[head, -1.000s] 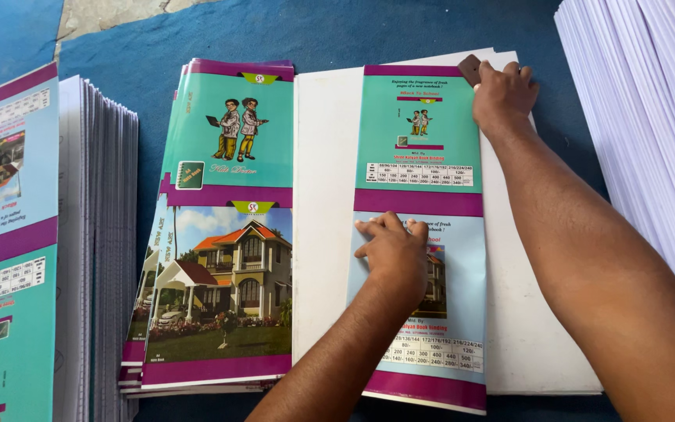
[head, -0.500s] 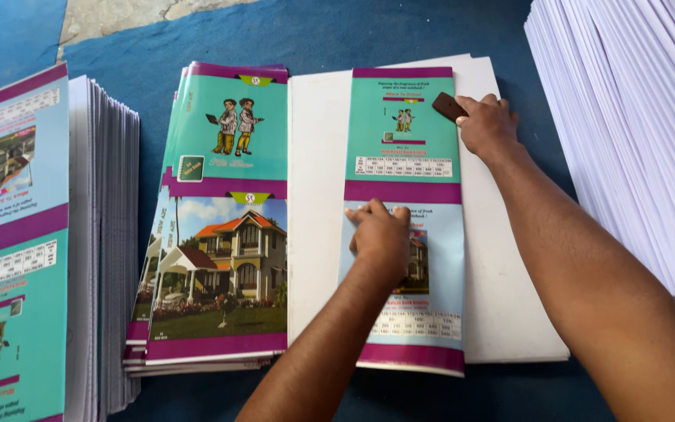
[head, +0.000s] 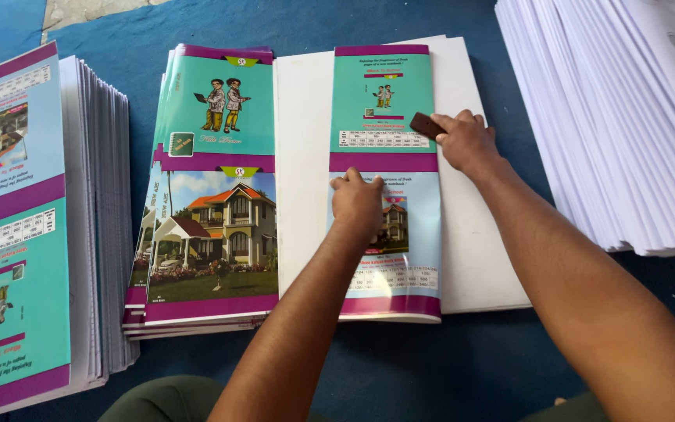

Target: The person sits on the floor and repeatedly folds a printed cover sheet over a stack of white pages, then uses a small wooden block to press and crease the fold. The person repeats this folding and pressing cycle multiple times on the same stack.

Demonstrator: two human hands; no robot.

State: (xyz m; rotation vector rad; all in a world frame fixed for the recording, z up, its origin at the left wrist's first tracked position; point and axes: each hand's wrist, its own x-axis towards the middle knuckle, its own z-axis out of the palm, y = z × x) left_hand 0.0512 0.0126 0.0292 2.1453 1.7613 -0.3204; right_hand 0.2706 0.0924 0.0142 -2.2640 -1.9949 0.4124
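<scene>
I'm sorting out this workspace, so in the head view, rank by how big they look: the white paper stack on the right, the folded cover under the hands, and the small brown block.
1. White paper stack, though it runs out of frame and lies nearer the camera.
2. Folded cover.
3. Brown block, held by the right hand.

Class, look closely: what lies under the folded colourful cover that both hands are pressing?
A stack of white sheets lies under the folded cover, showing on both sides. The part beneath the cover, left hand and right hand is hidden.
</scene>
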